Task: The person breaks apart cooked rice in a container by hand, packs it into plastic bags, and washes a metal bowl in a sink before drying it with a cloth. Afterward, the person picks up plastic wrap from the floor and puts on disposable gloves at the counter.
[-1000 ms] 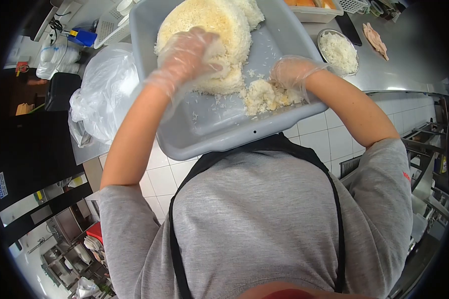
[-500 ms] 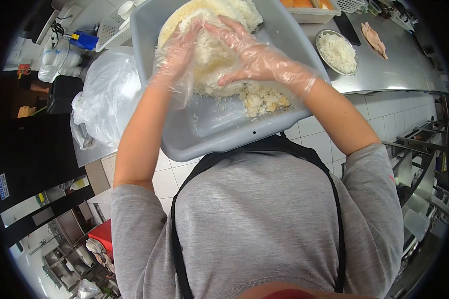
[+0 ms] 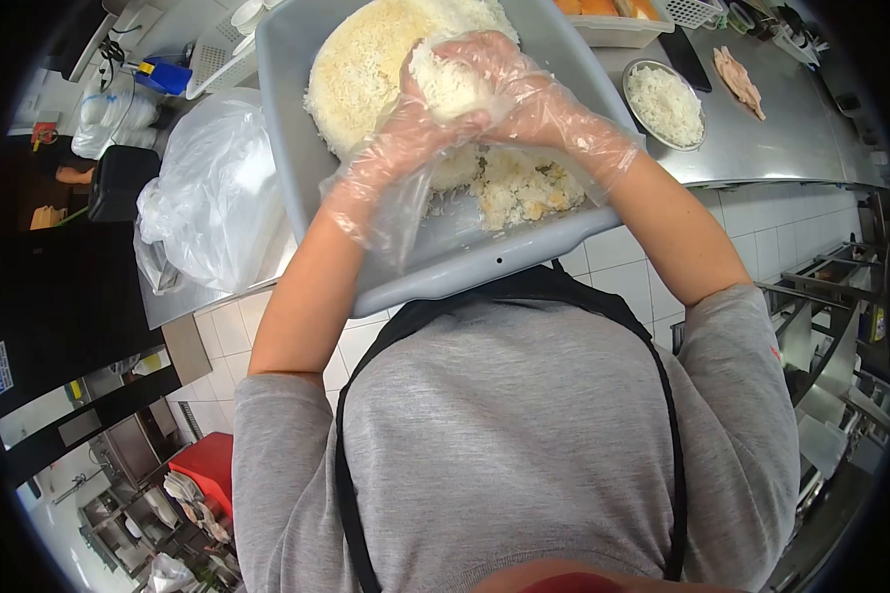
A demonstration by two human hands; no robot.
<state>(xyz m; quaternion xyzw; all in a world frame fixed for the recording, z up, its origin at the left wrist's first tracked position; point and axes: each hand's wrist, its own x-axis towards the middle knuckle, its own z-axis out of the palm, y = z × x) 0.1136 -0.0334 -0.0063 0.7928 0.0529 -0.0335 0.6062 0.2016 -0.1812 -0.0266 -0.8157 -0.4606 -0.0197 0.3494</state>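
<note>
Cooked rice (image 3: 358,74) lies as a large rounded slab in a grey plastic tub (image 3: 285,109) in front of me. Both hands wear clear plastic gloves. My left hand (image 3: 410,128) and my right hand (image 3: 524,89) are cupped together around a clump of rice (image 3: 447,81), over the right part of the slab. The fingers curve about the clump from both sides. Closer to my body, a crumbled heap of rice (image 3: 526,188) with yellowish bits sits on the tub floor.
To the right, a round bowl of rice (image 3: 666,104) stands on the steel counter (image 3: 801,128), near a dark flat object (image 3: 687,57) and a pinkish glove-like item (image 3: 739,81). A container with orange food (image 3: 613,28) is behind. Left of the tub lies a clear plastic bag (image 3: 218,193).
My hands have come together and lifted a clump of rice between them. The left hand moved right, uncovering the slab's left part.
</note>
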